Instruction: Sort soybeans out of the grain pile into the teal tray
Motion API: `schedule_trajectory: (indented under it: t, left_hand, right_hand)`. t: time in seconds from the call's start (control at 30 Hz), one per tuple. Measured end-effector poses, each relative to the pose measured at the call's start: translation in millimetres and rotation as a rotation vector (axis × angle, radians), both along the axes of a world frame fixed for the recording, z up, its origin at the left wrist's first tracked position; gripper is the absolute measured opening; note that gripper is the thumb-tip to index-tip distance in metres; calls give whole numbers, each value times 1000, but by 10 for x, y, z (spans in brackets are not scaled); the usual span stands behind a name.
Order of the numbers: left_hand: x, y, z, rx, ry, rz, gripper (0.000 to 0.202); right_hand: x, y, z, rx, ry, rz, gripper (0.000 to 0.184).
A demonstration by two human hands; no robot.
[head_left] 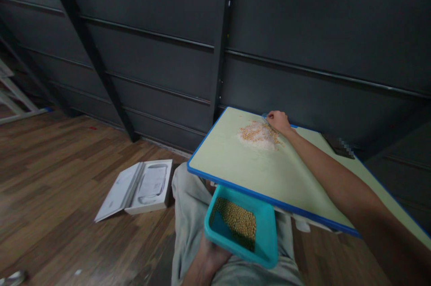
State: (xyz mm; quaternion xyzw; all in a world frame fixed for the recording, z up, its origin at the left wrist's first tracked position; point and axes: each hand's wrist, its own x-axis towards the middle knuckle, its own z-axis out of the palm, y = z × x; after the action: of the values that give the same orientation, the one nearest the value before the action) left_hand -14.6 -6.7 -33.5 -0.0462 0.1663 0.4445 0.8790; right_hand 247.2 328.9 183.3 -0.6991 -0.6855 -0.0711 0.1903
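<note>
My left hand (213, 252) is closed on a turquoise plastic container (266, 227), supporting it from below above my lap. Round yellowish beans, which look like soybeans (239, 219), lie heaped inside, toward its left part. My right hand (279, 121) reaches over the table to its far edge, fingertips pinched together. A bluish, see-through bit (264, 116) shows beside those fingertips; whether they grip it I cannot tell. Just below this hand a pile of white grains, apparently rice (261, 144), mixed with yellowish beans (251, 132), lies on the tabletop.
The pale yellow table (229, 160) has a blue rim and stands against a dark panelled wall (168, 61). A dark flat object (336, 146) lies at its right far edge. On the wooden floor, left of my legs, sits an opened white box (150, 187).
</note>
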Motion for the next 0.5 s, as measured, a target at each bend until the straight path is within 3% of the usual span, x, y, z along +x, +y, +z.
schedule_trajectory:
  t: [0.3, 0.5]
  left_hand:
    - [37, -21, -111, 52, -48, 6, 35]
    - [40, -25, -90, 31, -37, 25, 31]
  right_hand:
    - [-261, 129, 11, -2, 13, 96, 27]
    - [-410, 220, -9, 4, 23, 165, 28]
